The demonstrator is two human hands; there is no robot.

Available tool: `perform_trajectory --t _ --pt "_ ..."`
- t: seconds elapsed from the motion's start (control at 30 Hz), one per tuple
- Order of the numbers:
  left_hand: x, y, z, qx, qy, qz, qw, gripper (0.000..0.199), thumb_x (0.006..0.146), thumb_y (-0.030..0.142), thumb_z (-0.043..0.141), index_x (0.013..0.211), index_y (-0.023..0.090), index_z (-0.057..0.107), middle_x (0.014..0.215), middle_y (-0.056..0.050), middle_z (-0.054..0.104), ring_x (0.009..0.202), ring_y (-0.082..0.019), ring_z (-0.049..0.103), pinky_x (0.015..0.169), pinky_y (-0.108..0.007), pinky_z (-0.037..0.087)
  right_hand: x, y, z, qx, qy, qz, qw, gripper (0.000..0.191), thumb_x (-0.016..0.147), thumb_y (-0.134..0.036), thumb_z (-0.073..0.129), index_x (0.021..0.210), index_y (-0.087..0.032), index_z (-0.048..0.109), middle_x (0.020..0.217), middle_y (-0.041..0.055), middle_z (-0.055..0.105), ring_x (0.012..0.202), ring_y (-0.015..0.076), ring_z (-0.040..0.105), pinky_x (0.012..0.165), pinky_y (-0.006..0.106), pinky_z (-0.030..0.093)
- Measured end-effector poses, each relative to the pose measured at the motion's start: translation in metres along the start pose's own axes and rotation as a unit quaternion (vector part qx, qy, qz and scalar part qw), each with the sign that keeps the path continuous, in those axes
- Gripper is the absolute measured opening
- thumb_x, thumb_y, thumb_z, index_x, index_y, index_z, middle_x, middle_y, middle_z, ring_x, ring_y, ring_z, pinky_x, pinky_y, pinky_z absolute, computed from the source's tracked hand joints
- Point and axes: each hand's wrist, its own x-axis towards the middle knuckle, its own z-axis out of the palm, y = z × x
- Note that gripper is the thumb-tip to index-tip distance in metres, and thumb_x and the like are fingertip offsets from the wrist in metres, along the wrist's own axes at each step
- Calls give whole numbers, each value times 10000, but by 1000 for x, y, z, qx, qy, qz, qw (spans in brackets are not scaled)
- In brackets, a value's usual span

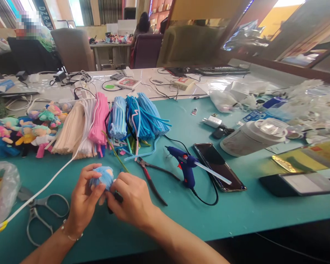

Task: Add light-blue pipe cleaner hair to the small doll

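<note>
My left hand (85, 194) is closed around a small doll's head with light-blue pipe-cleaner hair (103, 177), thumb in front and fingers behind. My right hand (132, 198) is closed too, its fingertips pinched against the doll's lower right side. A dark piece (110, 210) pokes out below those fingers; whether it belongs to the doll is hidden. Red-handled pliers (151, 179) lie just beyond my right hand. Farther right, a dark-blue hot glue gun (185, 165) with a clear glue stick rests on its stand. Grey scissors (41, 211) lie left of my left wrist.
Bundles of beige, pink and blue pipe cleaners (99, 119) stand beyond my hands, beside several finished dolls (24, 130). A white cable (52, 179) crosses the left side. A phone (220, 167), a lidded white cup (253, 135) and plastic bags (305, 99) occupy the right.
</note>
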Motion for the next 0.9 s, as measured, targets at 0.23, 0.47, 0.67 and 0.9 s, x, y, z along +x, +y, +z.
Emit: perform_trajectory --t 0.23,0.47,0.67,0.9 --pt "-3 2 9 -3 40 -15 999 346 769 388 816 1070 251 717 1209 -97 633 1056 -248 652 773 -280 564 4 3 -6 81 -8 50 995 205 853 -177 519 654 -225 508 615 -21 480 542 138 441 506 269 300" --pt "3 5 13 -104 67 -79 989 560 750 419 830 1237 243 618 1186 -103 671 906 -204 693 702 -269 594 14 12 -17 127 -3 117 985 253 898 -228 472 653 -238 409 586 -36 482 520 117 454 505 229 385" --pt "18 14 12 -238 68 -181 952 511 715 512 827 1094 207 672 843 0 706 465 -43 506 395 -154 486 18 30 -20 60 -62 183 979 260 862 -200 533 628 -227 424 564 -39 501 508 109 449 494 221 333" --pt "24 22 18 -285 119 -223 925 474 652 465 868 983 159 719 714 27 694 354 20 268 328 -106 384 13 30 -9 -50 -154 185 969 210 766 -145 665 588 -210 574 576 -19 583 526 129 511 507 261 249"
